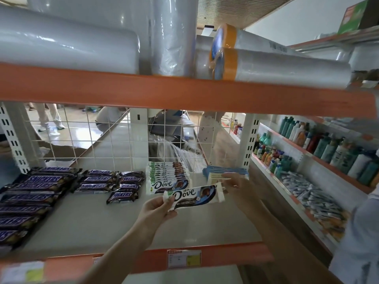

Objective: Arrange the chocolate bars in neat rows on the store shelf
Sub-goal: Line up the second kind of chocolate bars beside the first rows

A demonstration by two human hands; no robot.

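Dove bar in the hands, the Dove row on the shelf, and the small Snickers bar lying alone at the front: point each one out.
Dove bar [193,196]: head view, on the logo at the wrapper's middle.
Dove row [167,177]: head view, on the middle of the overlapping bars.
small Snickers bar [122,196]: head view, on the wrapper's lettering.

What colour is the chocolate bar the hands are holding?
The Dove bar is mostly white with dark brown, seen in the head view.
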